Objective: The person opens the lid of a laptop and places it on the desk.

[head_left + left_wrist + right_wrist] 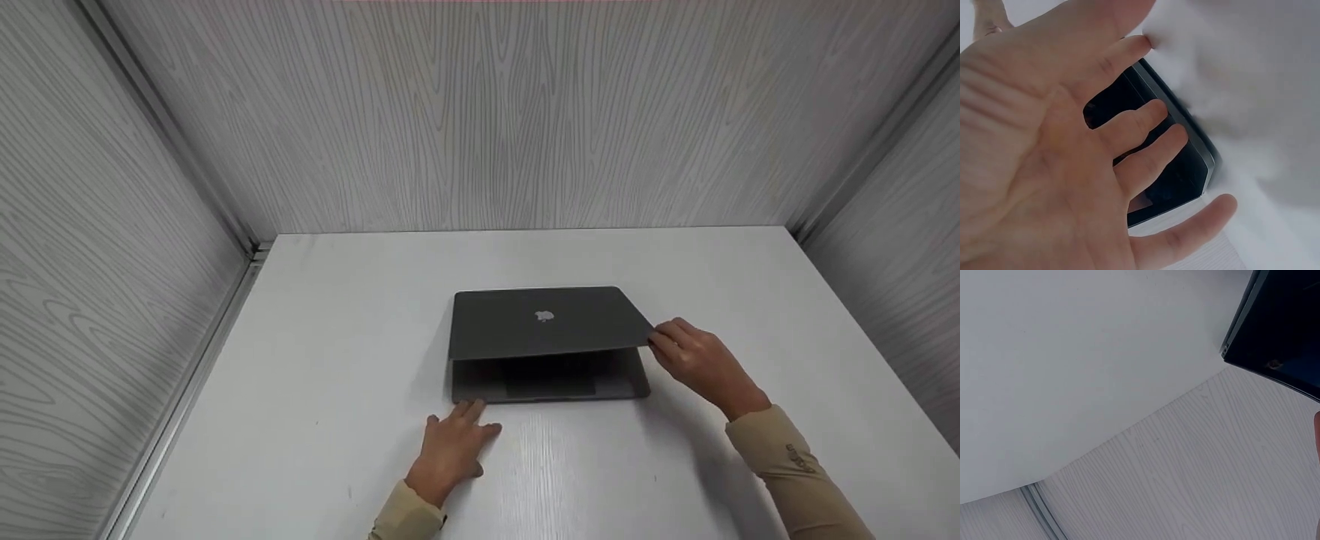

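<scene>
A dark grey laptop (551,322) with a pale apple logo lies on the white table, its lid tilted partway up over the base. My right hand (697,364) pinches the lid's near right corner between thumb and fingers. In the right wrist view part of the laptop's dark screen (1286,337) shows, with only a sliver of hand at the edge. My left hand (451,446) has its fingers spread, the tips at the base's near left edge. The left wrist view shows that palm (1067,169) with straight fingers in front of the laptop (1179,129).
The white table (337,337) extends around the laptop on every side. Wood-grain panels stand at the back (487,112), left (90,262) and right (892,225). A metal rail (187,405) runs along the table's left edge.
</scene>
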Motion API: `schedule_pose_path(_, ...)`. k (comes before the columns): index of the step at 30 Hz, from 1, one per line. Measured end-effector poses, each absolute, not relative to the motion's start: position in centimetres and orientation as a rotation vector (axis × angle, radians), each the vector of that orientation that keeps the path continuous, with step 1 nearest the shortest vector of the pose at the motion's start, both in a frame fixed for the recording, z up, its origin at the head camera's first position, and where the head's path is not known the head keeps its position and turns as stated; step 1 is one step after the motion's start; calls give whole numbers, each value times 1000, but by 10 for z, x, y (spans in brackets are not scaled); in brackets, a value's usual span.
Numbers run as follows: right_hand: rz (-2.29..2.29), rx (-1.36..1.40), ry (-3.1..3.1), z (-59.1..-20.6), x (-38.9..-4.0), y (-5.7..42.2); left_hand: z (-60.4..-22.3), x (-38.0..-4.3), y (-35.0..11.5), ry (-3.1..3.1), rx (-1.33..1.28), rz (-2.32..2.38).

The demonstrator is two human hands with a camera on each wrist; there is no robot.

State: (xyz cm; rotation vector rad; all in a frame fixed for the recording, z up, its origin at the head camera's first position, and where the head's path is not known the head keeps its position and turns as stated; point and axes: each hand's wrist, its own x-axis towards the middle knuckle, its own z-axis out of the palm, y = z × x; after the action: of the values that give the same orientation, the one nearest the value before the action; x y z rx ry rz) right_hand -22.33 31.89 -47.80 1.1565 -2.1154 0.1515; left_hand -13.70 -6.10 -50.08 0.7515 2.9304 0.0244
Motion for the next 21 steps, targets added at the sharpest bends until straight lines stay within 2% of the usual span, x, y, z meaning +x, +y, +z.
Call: schedule_pose_path(21,363,992,-2180,-461,-237,316,-497,-137,-62,2891,732,74)
